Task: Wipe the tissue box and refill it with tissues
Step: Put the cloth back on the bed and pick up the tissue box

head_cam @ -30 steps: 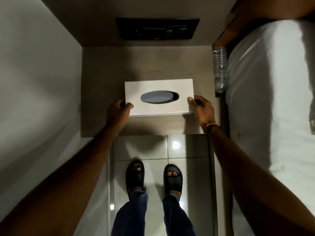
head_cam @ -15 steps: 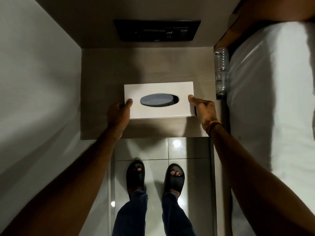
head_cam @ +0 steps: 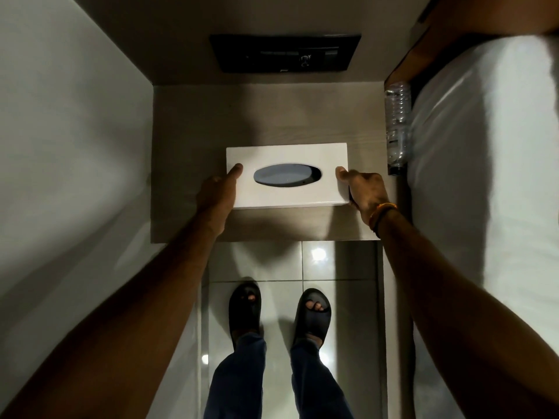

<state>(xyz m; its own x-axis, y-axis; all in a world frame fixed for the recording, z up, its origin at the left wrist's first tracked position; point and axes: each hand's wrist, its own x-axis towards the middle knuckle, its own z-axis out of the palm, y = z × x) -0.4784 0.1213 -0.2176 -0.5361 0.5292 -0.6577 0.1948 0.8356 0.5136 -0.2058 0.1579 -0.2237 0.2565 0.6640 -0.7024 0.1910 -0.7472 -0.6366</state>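
A white rectangular tissue box with a dark oval slot in its top sits on a wooden bedside shelf. No tissue shows in the slot. My left hand grips the box's left end, thumb resting on the top. My right hand grips the right end, thumb on top too; an orange band circles that wrist. No cloth or tissue pack is in view.
A clear plastic bottle lies at the shelf's right edge against the white bed. A black switch panel is on the back wall. A white wall bounds the left. Below the shelf is tiled floor and my sandalled feet.
Both thumbs have slid further onto the top of the box. The box itself has stayed at about the same spot on the shelf.
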